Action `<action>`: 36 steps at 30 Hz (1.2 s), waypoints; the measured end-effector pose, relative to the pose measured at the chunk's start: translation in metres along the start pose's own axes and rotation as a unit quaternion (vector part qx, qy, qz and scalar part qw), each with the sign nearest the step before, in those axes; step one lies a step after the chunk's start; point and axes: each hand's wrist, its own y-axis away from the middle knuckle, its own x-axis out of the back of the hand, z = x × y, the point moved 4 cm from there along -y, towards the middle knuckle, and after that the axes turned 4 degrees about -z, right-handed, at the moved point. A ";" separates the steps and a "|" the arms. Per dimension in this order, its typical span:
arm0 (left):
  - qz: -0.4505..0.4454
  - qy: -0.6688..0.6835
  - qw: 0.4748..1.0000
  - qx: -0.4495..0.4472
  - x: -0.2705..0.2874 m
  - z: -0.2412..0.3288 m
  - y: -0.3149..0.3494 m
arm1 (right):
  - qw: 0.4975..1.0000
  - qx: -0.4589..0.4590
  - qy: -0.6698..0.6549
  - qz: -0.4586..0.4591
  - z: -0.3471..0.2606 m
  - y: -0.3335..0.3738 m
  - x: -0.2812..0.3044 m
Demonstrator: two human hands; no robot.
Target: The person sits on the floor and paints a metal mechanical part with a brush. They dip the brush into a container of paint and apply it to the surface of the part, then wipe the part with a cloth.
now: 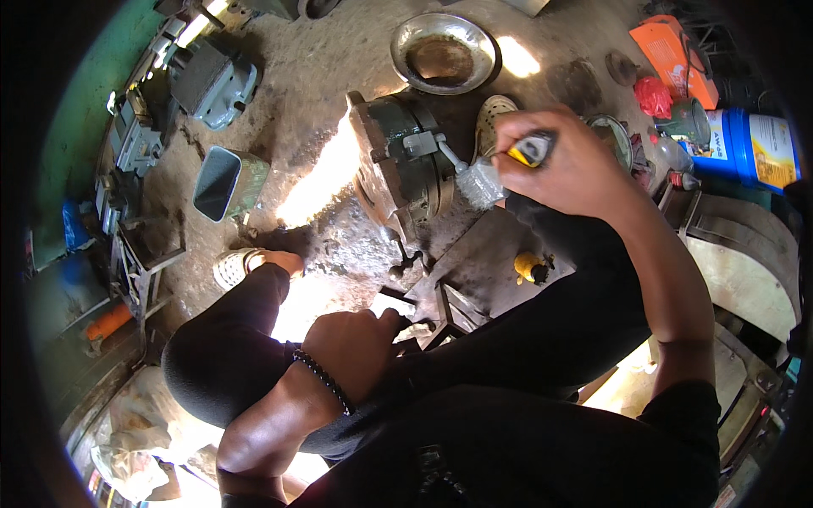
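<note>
My right hand (559, 162) is closed around the yellow-and-black handle (532, 149) of what looks like a paintbrush. Its wide, wet grey head (483, 184) is beside a heavy round metal machine part (411, 157), partly coated in dark grey-green. A small block with a bent rod (450, 151) sticks out of this part toward the brush head; I cannot tell whether they touch. Near my lap, my left hand (349, 347) is curled into a fist, a beaded bracelet on the wrist. Dark metal pieces are by its thumb; what its fingers hold is hidden.
A metal frame (453, 315) and a T-shaped rod (405, 261) lie between my legs. A round metal basin (445, 55) is ahead. Leftward stand a grey square container (229, 184) and a grey housing (216, 85). On the right are a blue bucket (738, 152) and an orange box (671, 57).
</note>
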 end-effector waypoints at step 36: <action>0.282 0.587 0.751 0.107 -0.056 0.005 -0.160 | 0.941 -0.036 -0.083 0.327 0.001 0.109 0.099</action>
